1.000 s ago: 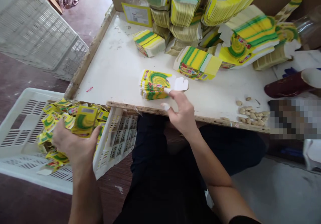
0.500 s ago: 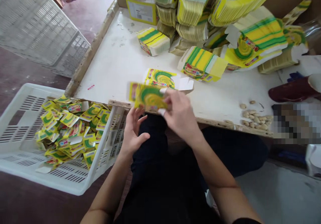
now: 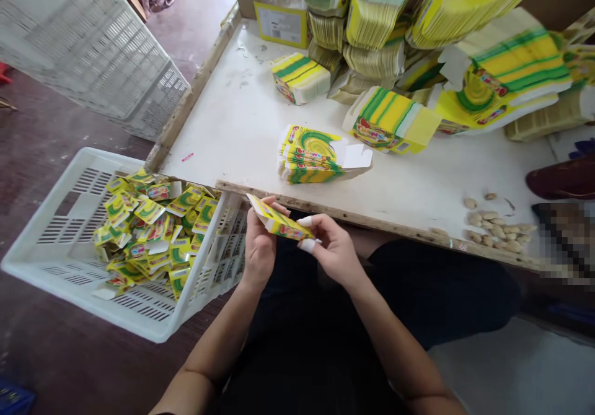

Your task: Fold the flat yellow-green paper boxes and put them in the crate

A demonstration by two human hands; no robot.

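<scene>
A small yellow-and-green carton (image 3: 283,224) is held between both hands, just in front of the table edge and above my lap. My left hand (image 3: 260,248) has its fingers behind the carton's left end, where a white flap sticks up. At the other end, my right hand (image 3: 337,248) pinches the carton between a thumb and a finger, both with white wraps on the tips. On the table beyond lies a small pile of flat cartons (image 3: 313,155), white flaps pointing right. To the left, a white plastic basket (image 3: 88,306) holds many such cartons (image 3: 153,229).
Bundles of flat cartons (image 3: 385,15) are stacked at the table's back, with loose bundles (image 3: 395,121) before them. Peanuts (image 3: 499,229) lie near the right front edge, beside a dark red mug (image 3: 558,178). White crates (image 3: 106,56) stand left of the wooden table rim (image 3: 195,87).
My right hand has brought the carton down and off the pile to my left hand, which has closed on its left end. The carton is now tilted, and the view has shifted left.
</scene>
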